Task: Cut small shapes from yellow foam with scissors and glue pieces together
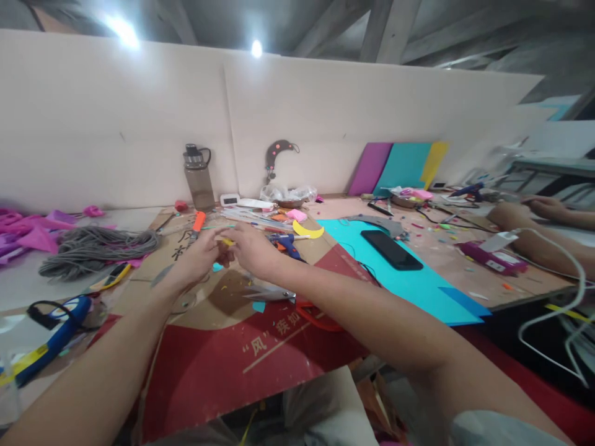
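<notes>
Over the cardboard, my left hand (198,255) and my right hand (253,249) meet fingertip to fingertip. Both are closed in a pinch around a small yellow piece (227,241), mostly covered by the fingers. Below my right forearm lie scissors (272,293) with red handles (318,317), blades pointing left. A blue glue gun (290,246) rests just right of my right hand, and a yellow crescent cutout (309,231) lies behind it. Small turquoise scraps (259,306) are scattered on the red-and-brown cardboard (204,378).
A black phone (392,249) sits on turquoise sheets (432,297) to the right. Grey cord (100,248) lies coiled at left. A water bottle (199,179) stands by the back panel, where a dark crescent ornament (277,148) hangs. Another person's arm (543,232) rests far right.
</notes>
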Tool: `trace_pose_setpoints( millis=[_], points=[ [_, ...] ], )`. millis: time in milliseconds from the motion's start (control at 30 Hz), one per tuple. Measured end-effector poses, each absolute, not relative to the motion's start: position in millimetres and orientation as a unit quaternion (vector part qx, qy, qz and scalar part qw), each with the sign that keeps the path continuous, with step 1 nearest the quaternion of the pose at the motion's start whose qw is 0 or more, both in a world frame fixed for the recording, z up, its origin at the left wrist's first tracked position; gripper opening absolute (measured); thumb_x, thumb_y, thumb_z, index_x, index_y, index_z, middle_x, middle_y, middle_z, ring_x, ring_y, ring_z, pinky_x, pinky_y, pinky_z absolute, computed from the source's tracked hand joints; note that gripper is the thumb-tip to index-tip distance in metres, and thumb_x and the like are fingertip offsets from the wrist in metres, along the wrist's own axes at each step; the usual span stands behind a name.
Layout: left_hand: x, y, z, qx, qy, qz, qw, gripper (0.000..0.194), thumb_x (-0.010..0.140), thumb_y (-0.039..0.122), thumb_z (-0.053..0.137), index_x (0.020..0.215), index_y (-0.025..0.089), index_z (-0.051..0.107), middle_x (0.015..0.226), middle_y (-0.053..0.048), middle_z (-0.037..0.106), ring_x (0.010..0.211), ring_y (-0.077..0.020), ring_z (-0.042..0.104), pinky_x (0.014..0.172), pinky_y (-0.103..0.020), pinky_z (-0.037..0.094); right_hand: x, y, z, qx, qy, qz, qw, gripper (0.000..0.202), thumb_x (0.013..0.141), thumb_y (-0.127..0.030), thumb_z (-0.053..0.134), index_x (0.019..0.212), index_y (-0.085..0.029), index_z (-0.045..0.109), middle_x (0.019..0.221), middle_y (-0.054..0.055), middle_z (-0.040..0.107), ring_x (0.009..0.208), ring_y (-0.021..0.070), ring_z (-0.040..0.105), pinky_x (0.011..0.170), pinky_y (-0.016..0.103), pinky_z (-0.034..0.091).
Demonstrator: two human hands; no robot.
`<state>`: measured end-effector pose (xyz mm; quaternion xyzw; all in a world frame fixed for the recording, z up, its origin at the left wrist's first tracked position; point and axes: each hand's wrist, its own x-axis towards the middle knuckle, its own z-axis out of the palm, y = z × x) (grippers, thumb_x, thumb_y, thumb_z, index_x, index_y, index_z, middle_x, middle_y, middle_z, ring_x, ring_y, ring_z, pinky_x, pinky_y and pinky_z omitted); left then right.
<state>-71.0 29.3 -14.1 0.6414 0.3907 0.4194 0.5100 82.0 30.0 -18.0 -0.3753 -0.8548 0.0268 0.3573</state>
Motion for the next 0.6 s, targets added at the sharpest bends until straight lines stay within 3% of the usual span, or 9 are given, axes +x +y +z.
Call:
trace_pose_setpoints(
  millis=[67,167,300,433,600],
  points=[
    [-71.7,25.1,-9.9,0.665,0.376,0.397,0.509,0.032,0.078,0.026,0.061,0.109,0.017,0.059,0.060,0.002,0.056,0.053,-0.0117,0.047,0.051,-0.023,0.036,83.3,30.5,-15.1,-0.367,-0.855,0.064,0.361,0.026,0.080,-0.003,0.056,0.101,-0.012,0.069,0.097,0.010,0.067,0.094,0.0186,0.057,0.087,0.030,0.042],
    [-75.1,26.2,-9.5,0.671,0.365,0.364,0.533,0.031,0.080,0.028,0.059,0.109,0.017,0.060,0.063,0.002,0.053,0.052,-0.0090,0.041,0.048,-0.021,0.030,87.0,30.6,-11.1,-0.333,-0.865,0.119,0.357,0.033,0.080,0.000,0.054,0.104,-0.019,0.069,0.089,0.003,0.070,0.085,0.0158,0.060,0.083,0.028,0.044],
    [-84.3,32.4,-12.5,0.599,0.367,0.335,0.628,0.036,0.074,0.020,0.067,0.109,0.018,0.060,0.067,0.002,0.052,0.054,-0.0064,0.040,0.051,-0.018,0.033,94.8,29.1,-10.0,-0.274,-0.875,0.113,0.382,0.038,0.081,0.000,0.055,0.111,-0.019,0.066,0.101,0.005,0.069,0.092,0.0148,0.059,0.084,0.027,0.044],
    [-90.9,32.5,-11.5,0.548,0.311,0.293,0.719,0.027,0.075,0.020,0.068,0.101,0.019,0.062,0.064,0.003,0.047,0.052,-0.0046,0.037,0.052,-0.016,0.035,99.6,27.0,-13.5,-0.263,-0.868,0.107,0.406,0.017,0.083,-0.007,0.059,0.091,-0.016,0.071,0.092,0.006,0.069,0.092,0.0145,0.060,0.085,0.028,0.045],
    [-88.4,28.3,-7.5,0.546,0.285,0.280,0.737,0.021,0.077,0.022,0.067,0.098,0.018,0.062,0.061,0.003,0.045,0.050,-0.0035,0.034,0.052,-0.015,0.035,99.9,22.3,-15.7,-0.276,-0.846,0.113,0.443,0.020,0.084,-0.005,0.057,0.084,-0.017,0.073,0.092,0.006,0.070,0.088,0.0137,0.063,0.085,0.028,0.046]
  ],
)
